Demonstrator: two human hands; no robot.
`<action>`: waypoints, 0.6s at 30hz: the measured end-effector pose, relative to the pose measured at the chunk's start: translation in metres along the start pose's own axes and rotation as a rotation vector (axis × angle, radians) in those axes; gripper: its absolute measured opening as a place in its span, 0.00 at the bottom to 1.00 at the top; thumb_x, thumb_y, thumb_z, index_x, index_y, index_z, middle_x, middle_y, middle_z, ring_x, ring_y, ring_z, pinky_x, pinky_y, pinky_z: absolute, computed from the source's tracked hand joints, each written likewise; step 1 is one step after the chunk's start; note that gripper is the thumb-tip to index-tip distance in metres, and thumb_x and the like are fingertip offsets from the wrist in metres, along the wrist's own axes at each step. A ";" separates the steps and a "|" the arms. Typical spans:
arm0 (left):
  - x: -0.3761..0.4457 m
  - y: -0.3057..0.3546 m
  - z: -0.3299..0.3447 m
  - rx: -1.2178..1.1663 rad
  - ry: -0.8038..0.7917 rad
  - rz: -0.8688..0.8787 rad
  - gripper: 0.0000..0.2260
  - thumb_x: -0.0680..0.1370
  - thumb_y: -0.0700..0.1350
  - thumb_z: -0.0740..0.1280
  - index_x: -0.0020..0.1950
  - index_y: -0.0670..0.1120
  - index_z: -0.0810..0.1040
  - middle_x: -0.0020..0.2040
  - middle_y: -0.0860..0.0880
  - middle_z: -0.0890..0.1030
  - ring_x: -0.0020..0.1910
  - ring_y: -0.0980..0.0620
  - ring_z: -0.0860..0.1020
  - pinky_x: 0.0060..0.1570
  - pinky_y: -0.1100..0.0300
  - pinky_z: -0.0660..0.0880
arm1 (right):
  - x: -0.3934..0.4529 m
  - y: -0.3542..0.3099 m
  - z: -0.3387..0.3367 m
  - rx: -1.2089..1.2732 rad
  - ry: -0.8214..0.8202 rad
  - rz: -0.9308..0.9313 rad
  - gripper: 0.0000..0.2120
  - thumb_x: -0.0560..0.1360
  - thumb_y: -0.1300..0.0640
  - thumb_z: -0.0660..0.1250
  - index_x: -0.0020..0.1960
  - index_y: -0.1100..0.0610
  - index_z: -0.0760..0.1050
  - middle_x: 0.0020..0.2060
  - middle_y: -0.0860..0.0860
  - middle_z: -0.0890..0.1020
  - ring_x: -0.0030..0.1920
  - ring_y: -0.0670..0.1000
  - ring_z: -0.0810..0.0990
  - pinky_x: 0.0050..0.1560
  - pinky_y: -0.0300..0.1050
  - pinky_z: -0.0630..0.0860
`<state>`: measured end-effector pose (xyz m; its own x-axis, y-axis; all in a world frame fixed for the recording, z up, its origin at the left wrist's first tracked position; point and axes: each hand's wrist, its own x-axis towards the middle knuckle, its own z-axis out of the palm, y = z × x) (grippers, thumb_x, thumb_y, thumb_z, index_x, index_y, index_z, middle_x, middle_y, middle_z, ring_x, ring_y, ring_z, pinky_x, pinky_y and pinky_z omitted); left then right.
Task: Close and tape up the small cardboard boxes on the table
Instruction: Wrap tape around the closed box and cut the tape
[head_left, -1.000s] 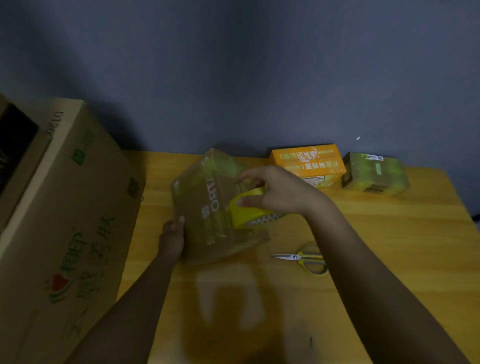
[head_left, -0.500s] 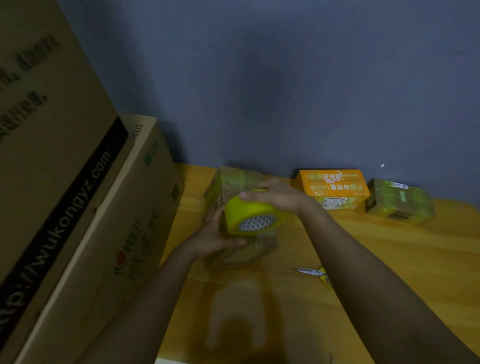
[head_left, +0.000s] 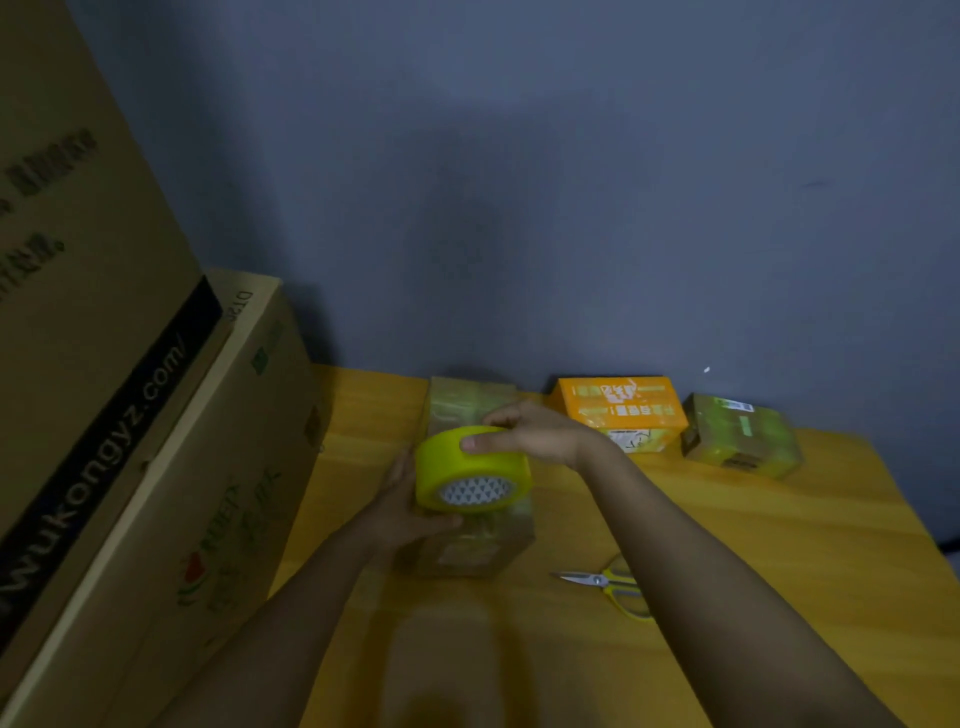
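Tape roll (head_left: 470, 467) between right hand (head_left: 535, 432) fingers (head_left: 480, 442), above box (head_left: 478, 545)

Right hand (head_left: 540, 434) grips tape roll (head_left: 470, 470); left hand (head_left: 410, 506) holds box (head_left: 467, 540).
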<state>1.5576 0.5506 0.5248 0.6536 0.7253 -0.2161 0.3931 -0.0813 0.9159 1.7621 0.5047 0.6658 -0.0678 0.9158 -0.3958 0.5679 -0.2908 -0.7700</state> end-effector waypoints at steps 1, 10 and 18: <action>0.002 -0.004 -0.007 0.194 -0.014 -0.019 0.45 0.61 0.61 0.77 0.73 0.57 0.61 0.79 0.50 0.46 0.77 0.49 0.46 0.74 0.45 0.55 | 0.000 0.000 0.003 0.006 0.008 0.007 0.17 0.72 0.42 0.71 0.44 0.57 0.81 0.37 0.44 0.80 0.41 0.43 0.78 0.40 0.36 0.70; -0.001 -0.019 -0.034 0.541 -0.077 -0.136 0.48 0.56 0.77 0.68 0.72 0.72 0.51 0.78 0.55 0.37 0.71 0.57 0.27 0.71 0.45 0.34 | -0.001 0.003 0.015 0.074 0.239 -0.026 0.27 0.65 0.35 0.74 0.36 0.61 0.78 0.30 0.45 0.76 0.31 0.42 0.74 0.32 0.36 0.68; 0.003 -0.005 -0.017 0.521 -0.110 -0.183 0.41 0.62 0.74 0.67 0.69 0.76 0.48 0.79 0.53 0.40 0.75 0.51 0.32 0.71 0.41 0.37 | -0.033 0.090 -0.034 -0.394 0.212 0.413 0.29 0.61 0.30 0.72 0.25 0.52 0.64 0.24 0.48 0.67 0.28 0.48 0.68 0.30 0.43 0.61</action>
<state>1.5469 0.5643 0.5257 0.5975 0.6860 -0.4153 0.7555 -0.3078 0.5784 1.8429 0.4579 0.6262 0.3648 0.7962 -0.4826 0.7759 -0.5465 -0.3152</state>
